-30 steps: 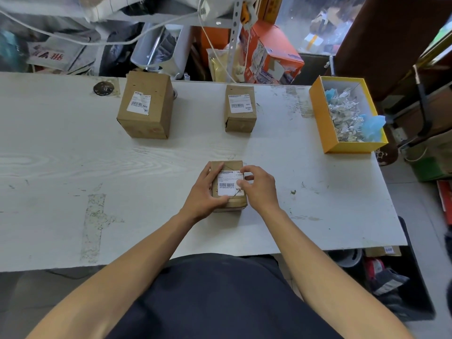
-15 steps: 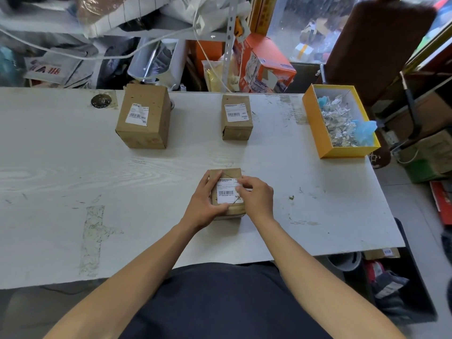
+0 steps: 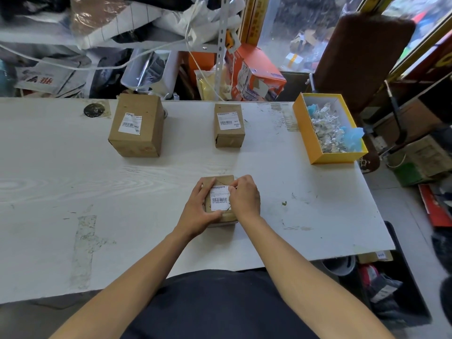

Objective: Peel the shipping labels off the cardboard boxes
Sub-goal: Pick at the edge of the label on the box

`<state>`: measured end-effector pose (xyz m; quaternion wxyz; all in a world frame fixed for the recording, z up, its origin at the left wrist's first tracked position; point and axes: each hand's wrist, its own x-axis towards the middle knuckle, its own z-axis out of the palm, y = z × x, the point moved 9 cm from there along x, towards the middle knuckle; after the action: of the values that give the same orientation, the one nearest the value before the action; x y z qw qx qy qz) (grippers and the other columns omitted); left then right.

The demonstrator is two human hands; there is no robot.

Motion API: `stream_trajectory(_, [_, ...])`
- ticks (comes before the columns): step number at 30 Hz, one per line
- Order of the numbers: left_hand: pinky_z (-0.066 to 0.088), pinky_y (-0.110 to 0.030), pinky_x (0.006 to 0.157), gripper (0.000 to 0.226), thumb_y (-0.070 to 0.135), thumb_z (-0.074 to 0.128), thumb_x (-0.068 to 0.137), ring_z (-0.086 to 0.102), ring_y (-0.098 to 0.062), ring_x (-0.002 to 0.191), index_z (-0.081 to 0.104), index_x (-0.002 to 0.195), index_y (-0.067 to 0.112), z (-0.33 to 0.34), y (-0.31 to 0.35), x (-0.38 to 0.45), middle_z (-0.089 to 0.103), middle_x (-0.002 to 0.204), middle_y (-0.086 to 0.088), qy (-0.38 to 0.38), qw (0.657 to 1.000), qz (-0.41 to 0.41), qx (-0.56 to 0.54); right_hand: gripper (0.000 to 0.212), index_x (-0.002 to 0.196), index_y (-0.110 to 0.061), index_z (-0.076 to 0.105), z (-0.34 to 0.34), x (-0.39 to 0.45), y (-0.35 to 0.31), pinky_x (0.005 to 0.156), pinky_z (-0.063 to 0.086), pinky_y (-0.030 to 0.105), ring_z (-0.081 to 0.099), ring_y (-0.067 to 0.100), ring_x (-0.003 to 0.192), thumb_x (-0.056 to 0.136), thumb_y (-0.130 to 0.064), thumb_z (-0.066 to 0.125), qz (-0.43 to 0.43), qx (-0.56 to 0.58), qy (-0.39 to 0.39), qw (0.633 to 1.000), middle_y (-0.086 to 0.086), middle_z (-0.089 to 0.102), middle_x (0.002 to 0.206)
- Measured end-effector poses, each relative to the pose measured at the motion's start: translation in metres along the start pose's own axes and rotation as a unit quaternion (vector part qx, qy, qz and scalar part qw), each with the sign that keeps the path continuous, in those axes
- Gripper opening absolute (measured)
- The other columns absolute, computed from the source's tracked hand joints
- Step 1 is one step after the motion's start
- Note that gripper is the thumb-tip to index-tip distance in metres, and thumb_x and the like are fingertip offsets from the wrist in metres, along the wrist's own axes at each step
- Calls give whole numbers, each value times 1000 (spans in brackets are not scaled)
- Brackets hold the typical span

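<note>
While two labelled boxes are waiting at the back of the worktop (image 3: 61, 182), the left hand (image 3: 197, 210) is clamping its grip round the small box (image 3: 220, 217) near the front edge to steady it, and the right hand (image 3: 244, 196) is pinching the label (image 3: 219, 197) at its far right corner; open room is lying on both sides.

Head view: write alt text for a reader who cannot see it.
A person's left hand holds a small box on a white table while the right hand picks at its label. Two more labelled boxes and a yellow tray of scraps sit beyond.
</note>
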<state>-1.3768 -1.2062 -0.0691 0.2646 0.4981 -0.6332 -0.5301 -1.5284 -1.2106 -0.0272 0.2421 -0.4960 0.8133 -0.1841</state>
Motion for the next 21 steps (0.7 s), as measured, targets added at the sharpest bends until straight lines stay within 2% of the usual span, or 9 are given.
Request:
stream_trajectory(5, [34,-1,95,89,25,73,66,37,18,125,41,149,30,0,-1,1,34,147,18,1,1000,-2,-5,15,103,-5,59,4,5,-5,84,51,39,57,27,99,96,-15,50,-16,-48,-32,998,9,50,115])
stream_trajectory(10, [33,2,91,89,23,72,67,36,24,121,40,149,30,1,-2,0,33,144,19,-2,1000,-6,-5,17,108,-4,54,9,5,-6,82,47,36,51,27,105,97,-15,47,-24,-77,-45,996,10,45,117])
stream_trajectory(15, [36,-1,92,91,27,72,65,41,13,123,40,149,31,0,-3,1,35,146,13,-4,1000,-6,4,18,108,-4,56,7,6,-3,86,42,34,54,29,103,99,-16,46,-40,-66,-57,995,12,49,117])
stream_trajectory(18, [39,-3,90,91,26,71,65,41,13,121,39,149,32,0,-3,1,33,147,13,0,1000,-5,4,15,107,-7,58,2,2,1,85,45,35,57,27,100,96,-14,51,-45,-15,-25,999,9,57,112])
stream_trajectory(21, [42,-5,87,90,27,70,66,42,10,123,38,149,38,0,-4,1,31,150,13,2,1000,-4,2,25,114,-14,66,-1,-8,10,90,51,34,63,19,99,88,-13,64,-40,91,11,995,4,66,112])
